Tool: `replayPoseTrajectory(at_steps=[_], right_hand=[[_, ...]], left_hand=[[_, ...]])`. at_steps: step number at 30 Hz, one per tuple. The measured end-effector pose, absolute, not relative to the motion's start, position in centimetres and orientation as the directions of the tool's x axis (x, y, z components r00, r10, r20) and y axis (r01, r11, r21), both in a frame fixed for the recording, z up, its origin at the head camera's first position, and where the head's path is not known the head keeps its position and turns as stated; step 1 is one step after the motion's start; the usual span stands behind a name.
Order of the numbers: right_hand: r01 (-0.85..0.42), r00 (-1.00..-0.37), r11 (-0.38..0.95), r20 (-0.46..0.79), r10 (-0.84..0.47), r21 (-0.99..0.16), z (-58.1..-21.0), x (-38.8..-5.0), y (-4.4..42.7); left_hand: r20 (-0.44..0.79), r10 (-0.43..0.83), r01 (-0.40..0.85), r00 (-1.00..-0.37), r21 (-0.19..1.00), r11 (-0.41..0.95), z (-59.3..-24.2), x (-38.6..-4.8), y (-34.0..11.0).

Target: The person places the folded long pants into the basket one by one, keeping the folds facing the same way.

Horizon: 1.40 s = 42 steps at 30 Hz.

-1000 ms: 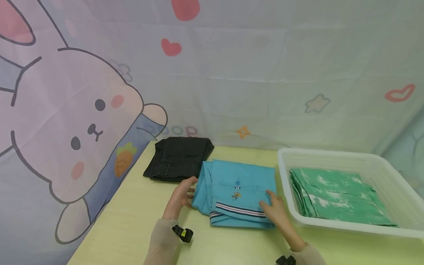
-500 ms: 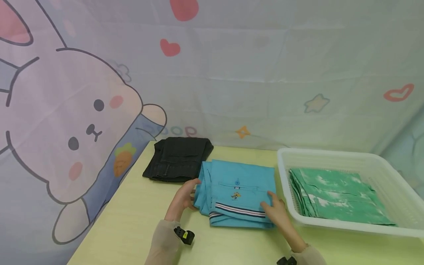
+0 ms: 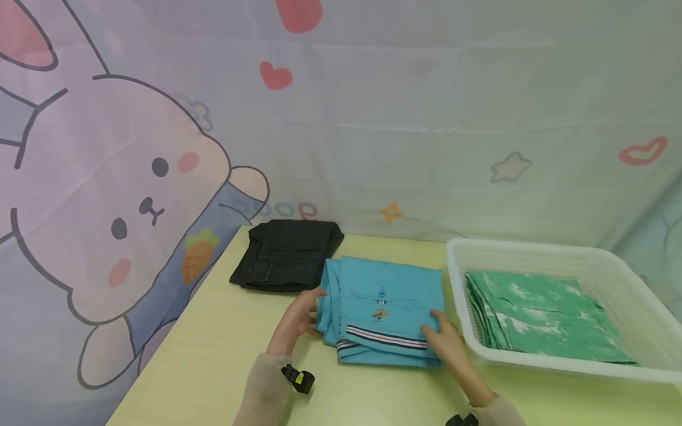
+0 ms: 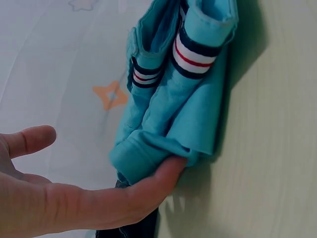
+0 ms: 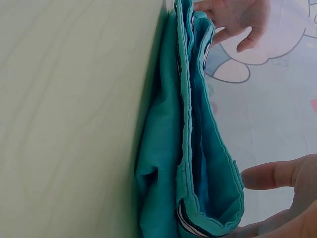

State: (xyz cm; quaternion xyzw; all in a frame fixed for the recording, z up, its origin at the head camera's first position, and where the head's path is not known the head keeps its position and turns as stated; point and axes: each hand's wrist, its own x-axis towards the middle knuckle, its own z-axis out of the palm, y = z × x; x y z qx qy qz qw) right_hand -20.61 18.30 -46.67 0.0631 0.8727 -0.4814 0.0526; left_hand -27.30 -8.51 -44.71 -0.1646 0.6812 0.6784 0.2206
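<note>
Slowly, we are pushing our left hand (image 3: 295, 318) further inward against the folded sky-blue cloth garment (image 3: 394, 287), seemingly neatening it, our right hand (image 3: 445, 339) resting opposite, neither grip grasping.

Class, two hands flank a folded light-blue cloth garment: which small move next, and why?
Probably ease the left folds of the folded light-blue cloth garment inward with the left hand: they bulge past its flatter top layer, a left finger touches them, and the right hand is at the opposite edge.
</note>
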Motion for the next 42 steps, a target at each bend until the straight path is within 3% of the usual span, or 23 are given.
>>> replayPoseTrajectory(at_steps=[11,16,29,32,38,40,42], right_hand=[[0.153,-0.988,0.441,-0.133,0.076,-0.884,-48.1,-21.1,18.9],[0.191,-0.981,0.417,-0.179,0.067,-0.889,-47.0,-20.9,18.7],[0.176,-0.984,0.395,-0.169,0.051,-0.902,-46.1,-20.5,18.6],[0.178,-0.984,0.393,-0.172,0.052,-0.902,-46.1,-20.4,18.6],[0.175,-0.984,0.354,-0.168,0.053,-0.919,-46.0,-20.4,18.6],[0.16,-0.987,0.33,-0.151,0.054,-0.93,-45.9,-20.4,18.5],[0.142,-0.99,0.305,-0.133,0.052,-0.942,-45.8,-20.4,18.5]], left_hand=[[-0.524,0.095,-0.521,-0.846,0.852,0.054,-44.6,-27.2,-8.6],[-0.524,0.124,-0.519,-0.843,0.852,0.073,-44.6,-27.3,-8.4],[-0.488,0.133,-0.493,-0.862,0.87,-0.005,-45.0,-27.5,-7.9],[-0.482,0.121,-0.483,-0.868,0.875,0.016,-47.5,-29.0,-8.0],[-0.465,0.205,-0.478,-0.861,0.878,-0.016,-60.3,-37.7,-10.7],[-0.471,0.231,-0.489,-0.852,0.872,-0.026,-61.2,-38.6,-11.0],[-0.476,0.23,-0.492,-0.849,0.871,-0.014,-58.8,-37.2,-10.5]])
